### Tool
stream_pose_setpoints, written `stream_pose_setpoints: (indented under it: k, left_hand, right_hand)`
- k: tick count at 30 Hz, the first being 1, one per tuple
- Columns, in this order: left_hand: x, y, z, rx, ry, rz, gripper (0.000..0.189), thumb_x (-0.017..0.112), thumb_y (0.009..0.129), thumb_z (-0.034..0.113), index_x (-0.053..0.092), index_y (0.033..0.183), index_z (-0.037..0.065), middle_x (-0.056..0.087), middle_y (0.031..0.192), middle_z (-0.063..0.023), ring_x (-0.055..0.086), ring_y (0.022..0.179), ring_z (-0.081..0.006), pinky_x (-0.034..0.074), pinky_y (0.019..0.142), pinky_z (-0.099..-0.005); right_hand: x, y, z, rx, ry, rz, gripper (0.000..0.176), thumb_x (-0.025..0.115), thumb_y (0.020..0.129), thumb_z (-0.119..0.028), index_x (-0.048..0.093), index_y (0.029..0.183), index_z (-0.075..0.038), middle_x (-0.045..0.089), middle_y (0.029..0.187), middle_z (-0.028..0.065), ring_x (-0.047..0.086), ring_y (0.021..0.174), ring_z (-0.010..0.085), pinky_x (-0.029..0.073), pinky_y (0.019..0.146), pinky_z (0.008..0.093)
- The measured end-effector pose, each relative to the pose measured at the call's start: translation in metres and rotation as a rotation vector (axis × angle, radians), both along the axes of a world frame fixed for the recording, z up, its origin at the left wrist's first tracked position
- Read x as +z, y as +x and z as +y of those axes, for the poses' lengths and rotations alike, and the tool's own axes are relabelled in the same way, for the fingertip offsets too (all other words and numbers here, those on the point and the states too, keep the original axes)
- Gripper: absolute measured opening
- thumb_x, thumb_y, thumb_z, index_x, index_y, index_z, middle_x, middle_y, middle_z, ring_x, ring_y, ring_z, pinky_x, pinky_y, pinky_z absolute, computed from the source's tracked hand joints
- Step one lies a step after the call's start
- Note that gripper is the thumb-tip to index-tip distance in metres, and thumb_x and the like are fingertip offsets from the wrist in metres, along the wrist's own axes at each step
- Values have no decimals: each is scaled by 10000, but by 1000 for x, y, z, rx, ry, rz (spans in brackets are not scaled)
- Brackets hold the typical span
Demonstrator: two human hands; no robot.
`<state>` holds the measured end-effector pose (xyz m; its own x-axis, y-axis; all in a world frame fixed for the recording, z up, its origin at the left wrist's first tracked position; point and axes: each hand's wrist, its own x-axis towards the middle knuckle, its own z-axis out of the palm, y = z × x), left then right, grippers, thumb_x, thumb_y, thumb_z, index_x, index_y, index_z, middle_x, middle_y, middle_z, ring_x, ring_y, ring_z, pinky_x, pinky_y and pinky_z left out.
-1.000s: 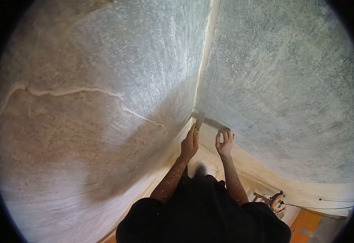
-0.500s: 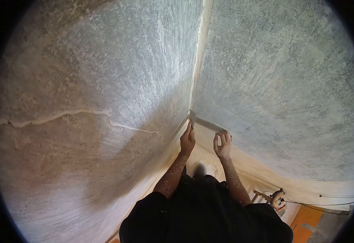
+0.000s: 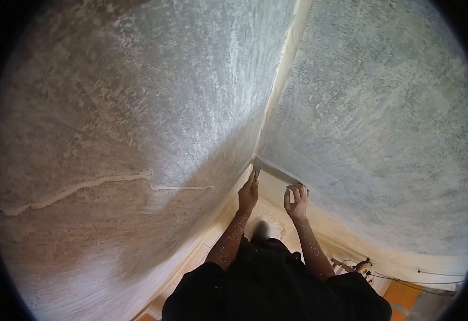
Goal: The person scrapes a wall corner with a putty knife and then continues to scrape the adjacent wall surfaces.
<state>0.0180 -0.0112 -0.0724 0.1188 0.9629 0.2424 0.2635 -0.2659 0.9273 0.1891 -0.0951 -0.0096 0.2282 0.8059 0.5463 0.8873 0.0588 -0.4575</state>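
My left hand [image 3: 248, 195] is closed around a putty knife [image 3: 258, 167], whose flat blade points up into the corner where two walls meet. To its right, my right hand [image 3: 296, 202] pinches the outer end of a long, straight grey blade [image 3: 279, 172] between thumb and fingers. That blade lies along the right wall [image 3: 373, 123], and its other end reaches the corner by the putty knife. My fingers hide part of both tools. White specks cover my forearms.
A pale filled strip [image 3: 285, 61] runs up the corner. An uneven light line [image 3: 84, 185] crosses the left wall [image 3: 153, 107]. At lower right are an orange-and-black round device [image 3: 363, 269], cables [image 3: 405, 279] and an orange surface [image 3: 402, 294]. A shoe [image 3: 262, 230] shows below.
The camera view has tilted, so walls and hands sit lower in the picture. Both hands keep their grips near the corner, with little visible movement against the walls.
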Motion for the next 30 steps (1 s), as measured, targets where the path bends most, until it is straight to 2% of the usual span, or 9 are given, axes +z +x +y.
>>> stream_pose_setpoints:
  k: [4,8,11,12,15,18,24,26,30]
  left_hand:
    - [-9,-4,0,-25,7,-10,413,536,984,105,509,1388,27,677,980,-199,627,756,-197,501,709,-290]
    - [-29,11,-5,40,254,-13,405,548,982,134,526,1384,87,693,1063,-187,703,867,-269,549,749,-329]
    - [-61,8,-1,22,152,-6,410,544,983,136,521,1386,67,692,1064,-190,701,858,-271,545,748,-326]
    - [-54,12,7,67,253,-19,420,547,983,133,516,1393,52,696,1006,-176,669,757,-218,525,701,-298]
    - [-21,15,12,69,-32,35,419,541,985,128,518,1396,52,685,934,-156,587,668,-158,488,645,-268]
    - [-26,11,7,56,48,-58,419,543,981,117,522,1394,52,670,884,-133,522,634,-125,462,612,-251]
    - [-17,12,5,80,50,-83,428,555,962,78,525,1387,40,703,1043,-185,654,761,-159,514,702,-262]
    - [-36,15,12,100,239,-85,420,537,969,88,531,1388,56,555,787,-79,495,634,-113,427,599,-237]
    - [-23,14,20,101,235,-104,426,543,959,78,537,1384,56,503,692,-29,434,588,-91,399,566,-223]
  right_hand:
    - [-3,3,3,19,56,-60,201,673,804,-46,601,984,-102,594,952,84,587,910,283,418,786,420]
    - [-12,4,3,19,73,-52,215,681,799,-39,612,994,-98,597,967,83,587,922,277,416,790,423]
    - [-11,7,2,57,85,1,226,684,790,-25,620,996,-95,592,966,84,584,920,274,418,795,418]
    - [-10,10,2,67,95,-3,229,684,788,-20,622,996,-95,591,967,86,584,923,275,419,796,416]
    - [-12,11,-2,80,103,4,236,685,784,-10,625,997,-91,587,968,92,582,932,280,422,799,411]
    - [-12,13,-6,87,95,17,239,686,781,-4,628,997,-88,586,971,97,581,940,284,425,799,407]
    - [-15,13,-1,95,102,5,235,689,778,-6,636,992,-88,589,973,94,583,943,284,425,809,406]
    - [-15,12,-3,87,86,16,233,691,779,-8,637,991,-88,592,972,93,585,944,285,425,815,407]
    - [-18,15,-2,92,100,-16,228,693,780,-11,637,986,-91,596,972,88,588,944,284,426,815,407]
